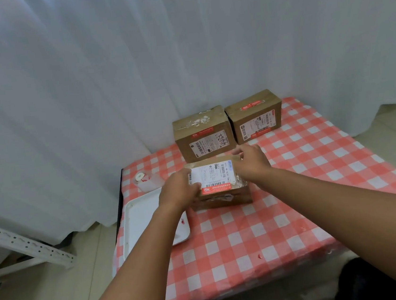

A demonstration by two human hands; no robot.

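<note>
A brown cardboard parcel [217,184] with a white shipping label and a red sticker lies on the red-and-white checked tablecloth [262,228]. My left hand [179,189] grips its left edge, thumb on the label. At the parcel's far right corner my right hand [251,159] holds it with curled fingers. Both forearms reach in from the bottom of the view.
Two more taped parcels stand behind it, one [202,134] with handwritten digits and one [256,116] to its right. A white tray [141,220] lies at the table's left edge, with a small roll of labels [143,177] beyond it. White curtains hang behind; a metal rack [25,246] is on the left.
</note>
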